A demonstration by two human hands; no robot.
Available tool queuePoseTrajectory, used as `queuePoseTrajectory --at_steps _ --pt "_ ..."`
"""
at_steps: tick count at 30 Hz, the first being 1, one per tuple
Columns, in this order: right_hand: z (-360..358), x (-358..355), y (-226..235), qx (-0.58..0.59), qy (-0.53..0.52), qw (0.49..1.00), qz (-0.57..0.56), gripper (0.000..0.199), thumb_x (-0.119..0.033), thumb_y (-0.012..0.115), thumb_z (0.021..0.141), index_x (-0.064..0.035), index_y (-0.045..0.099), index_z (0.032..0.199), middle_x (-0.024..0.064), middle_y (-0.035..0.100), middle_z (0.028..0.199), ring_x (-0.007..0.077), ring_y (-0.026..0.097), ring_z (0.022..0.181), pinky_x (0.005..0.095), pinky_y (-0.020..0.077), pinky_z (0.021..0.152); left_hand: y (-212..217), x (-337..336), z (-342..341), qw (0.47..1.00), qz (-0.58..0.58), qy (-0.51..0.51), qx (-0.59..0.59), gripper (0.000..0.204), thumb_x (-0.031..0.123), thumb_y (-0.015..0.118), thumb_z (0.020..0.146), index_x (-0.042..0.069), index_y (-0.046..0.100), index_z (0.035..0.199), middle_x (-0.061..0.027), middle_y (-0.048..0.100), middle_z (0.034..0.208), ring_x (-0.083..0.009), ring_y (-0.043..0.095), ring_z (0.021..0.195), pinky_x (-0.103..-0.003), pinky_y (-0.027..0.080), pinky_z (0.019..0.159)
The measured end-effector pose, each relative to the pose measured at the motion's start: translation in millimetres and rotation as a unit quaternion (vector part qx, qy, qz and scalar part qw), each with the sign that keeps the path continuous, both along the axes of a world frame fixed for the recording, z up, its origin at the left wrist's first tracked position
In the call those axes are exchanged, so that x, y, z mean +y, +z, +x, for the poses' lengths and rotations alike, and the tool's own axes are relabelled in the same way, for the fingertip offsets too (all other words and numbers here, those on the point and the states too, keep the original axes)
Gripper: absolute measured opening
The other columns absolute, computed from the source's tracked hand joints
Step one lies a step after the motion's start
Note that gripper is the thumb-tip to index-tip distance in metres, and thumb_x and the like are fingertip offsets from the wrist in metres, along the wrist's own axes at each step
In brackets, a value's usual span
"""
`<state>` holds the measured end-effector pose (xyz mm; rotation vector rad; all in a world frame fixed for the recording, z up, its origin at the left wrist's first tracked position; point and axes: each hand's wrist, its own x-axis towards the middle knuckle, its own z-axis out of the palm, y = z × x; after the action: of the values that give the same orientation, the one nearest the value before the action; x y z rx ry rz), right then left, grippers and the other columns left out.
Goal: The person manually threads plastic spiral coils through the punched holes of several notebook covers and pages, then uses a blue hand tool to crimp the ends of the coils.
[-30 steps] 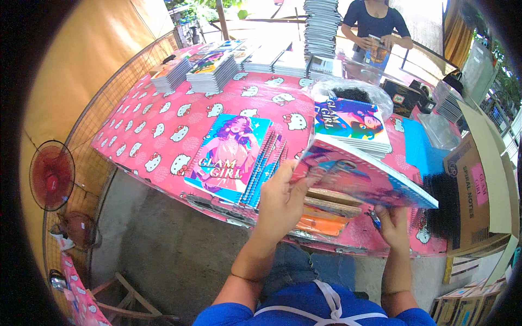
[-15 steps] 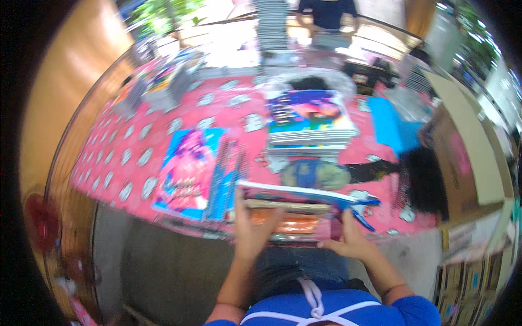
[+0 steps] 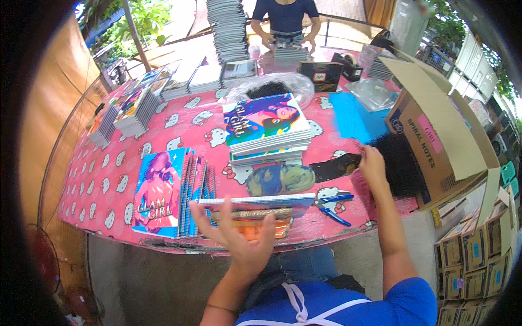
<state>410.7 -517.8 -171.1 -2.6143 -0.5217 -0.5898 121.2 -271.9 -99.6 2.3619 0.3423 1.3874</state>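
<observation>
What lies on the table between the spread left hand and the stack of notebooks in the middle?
In the head view, between the left hand and the stack of notebooks lie a blue-edged notebook and a dark blue-and-yellow cover.

Work table (image 3: 163, 127) covered by a pink cloth printed with white cartoon cat heads. Directly on it: a centre stack of spiral notebooks (image 3: 267, 127) with a blue and purple illustrated cover; a fanned row of notebooks (image 3: 168, 193) at the near left, a pink-covered one foremost; further notebook stacks (image 3: 133, 111) along the far left edge; a single notebook (image 3: 255, 204) at the near edge; blue-handled pliers (image 3: 331, 209) just beside it; a blue sheet (image 3: 353, 119) at the right; a clear plastic bag (image 3: 272, 87) behind the centre stack.
</observation>
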Motion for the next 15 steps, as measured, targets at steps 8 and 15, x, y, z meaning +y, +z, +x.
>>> queuePoseTrajectory --at_steps 8,15 --pt "-130.3 47.9 89.0 0.147 0.342 0.904 0.210 0.021 -0.007 0.068 0.078 -0.0024 0.069 0.099 0.0117 0.064 0.089 0.0198 0.062 0.080 0.0303 0.0477 0.069 14.1 -12.6 37.2 0.958 0.151 -0.096 0.223 0.053 0.035 0.063 0.084 0.014 0.050 0.131 -0.0095 0.050 0.128 -0.0260 0.044 0.119 -0.053 0.017 0.103" --pt "-136.2 54.1 93.6 0.116 0.374 0.888 0.240 0.019 -0.006 0.071 0.074 -0.0031 0.069 0.093 0.0093 0.063 0.086 0.0204 0.062 0.080 0.0297 0.0477 0.070 2.5 -10.9 37.6 0.985 0.033 -0.162 0.056 0.029 0.021 0.074 0.073 0.013 0.069 0.100 -0.0008 0.064 0.096 -0.0179 0.058 0.093 -0.043 0.024 0.097"
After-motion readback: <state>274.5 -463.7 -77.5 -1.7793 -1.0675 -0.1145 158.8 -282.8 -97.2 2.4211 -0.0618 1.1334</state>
